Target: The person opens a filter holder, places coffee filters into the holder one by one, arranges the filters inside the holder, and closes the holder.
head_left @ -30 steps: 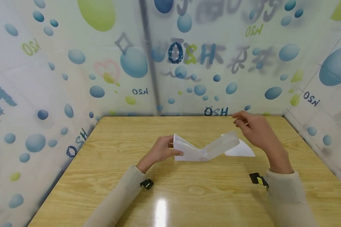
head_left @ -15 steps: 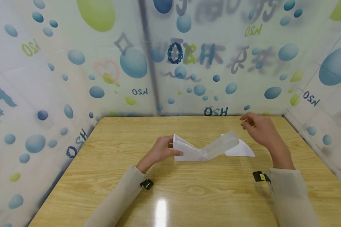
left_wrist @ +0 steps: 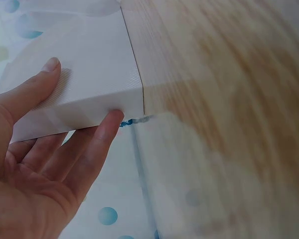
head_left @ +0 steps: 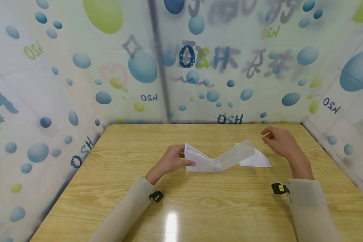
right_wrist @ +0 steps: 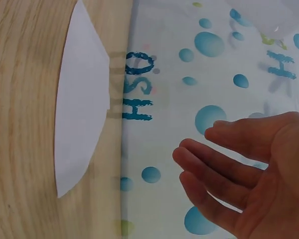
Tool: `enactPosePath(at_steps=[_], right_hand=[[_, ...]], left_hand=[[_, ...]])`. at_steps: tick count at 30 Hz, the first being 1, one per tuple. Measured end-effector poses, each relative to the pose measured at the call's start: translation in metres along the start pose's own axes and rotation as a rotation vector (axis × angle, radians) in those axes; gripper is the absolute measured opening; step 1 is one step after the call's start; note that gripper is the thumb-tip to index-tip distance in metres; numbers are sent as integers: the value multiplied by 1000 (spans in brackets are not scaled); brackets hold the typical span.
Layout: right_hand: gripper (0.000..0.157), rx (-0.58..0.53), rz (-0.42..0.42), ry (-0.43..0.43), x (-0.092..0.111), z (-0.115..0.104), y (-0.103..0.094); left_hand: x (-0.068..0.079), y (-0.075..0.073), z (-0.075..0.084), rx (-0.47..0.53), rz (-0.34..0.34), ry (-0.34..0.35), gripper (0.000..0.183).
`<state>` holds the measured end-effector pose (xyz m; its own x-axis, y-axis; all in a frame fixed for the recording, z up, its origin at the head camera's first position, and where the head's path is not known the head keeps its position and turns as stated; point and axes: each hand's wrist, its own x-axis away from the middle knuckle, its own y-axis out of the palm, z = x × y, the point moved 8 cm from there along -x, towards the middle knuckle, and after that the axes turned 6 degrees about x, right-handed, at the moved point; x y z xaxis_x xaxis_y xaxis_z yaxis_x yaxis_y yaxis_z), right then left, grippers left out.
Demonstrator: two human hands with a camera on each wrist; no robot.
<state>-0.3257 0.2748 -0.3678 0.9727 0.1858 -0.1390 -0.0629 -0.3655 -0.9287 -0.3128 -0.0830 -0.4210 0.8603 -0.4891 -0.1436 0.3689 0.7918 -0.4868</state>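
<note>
A slim white box [head_left: 199, 164] stands on the wooden table, its translucent lid [head_left: 234, 156] tipped back to the right. My left hand [head_left: 171, 159] grips the box's left end. In the left wrist view the thumb lies on the box's [left_wrist: 97, 55] ribbed broad face, and a fingertip meets its narrow side. Partly behind the lid, a white fan-shaped paper [head_left: 258, 160] lies flat. Up and to the right of this paper, my right hand [head_left: 282, 142] hovers with relaxed, bent fingers, holding nothing. The right wrist view shows the hand [right_wrist: 259, 174] apart from the paper [right_wrist: 81, 109].
The wood-grain table [head_left: 133, 144] ends at a patterned curtain [head_left: 109, 53] along its far edge, with more curtain on both sides. A small black wrist device [head_left: 156, 196] sits at the left cuff, another black device [head_left: 279, 189] at the right one.
My right hand has moved right and slightly down, away from the lid. The left hand, box and paper have stayed where they were.
</note>
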Motion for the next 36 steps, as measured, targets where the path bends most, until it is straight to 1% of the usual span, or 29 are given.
enactPosePath(at_steps=[6, 10, 14, 19, 24, 29, 32, 36], right_hand=[[36, -1, -101, 29, -2, 14, 16], [36, 6, -151, 50, -3, 23, 28], [39, 4, -197, 82, -3, 32, 37], [44, -3, -264, 124, -1, 37, 45], [48, -2, -301, 166, -1, 40, 50], [51, 15, -322, 193, -1, 44, 55], [55, 16, -335, 223, 0, 46, 58], [58, 19, -356, 245, 0, 45, 62]], left_hand=[[0, 0, 0, 1, 0, -1, 35], [-1, 1, 0, 3, -1, 7, 35], [-2, 2, 0, 8, 0, 9, 35], [-2, 2, 0, 10, -2, 8, 36], [-3, 1, 0, 9, 0, 10, 36], [-2, 1, 0, 8, -2, 8, 35], [-1, 1, -1, 7, -2, 3, 36], [-1, 0, 0, 5, 2, 8, 37]])
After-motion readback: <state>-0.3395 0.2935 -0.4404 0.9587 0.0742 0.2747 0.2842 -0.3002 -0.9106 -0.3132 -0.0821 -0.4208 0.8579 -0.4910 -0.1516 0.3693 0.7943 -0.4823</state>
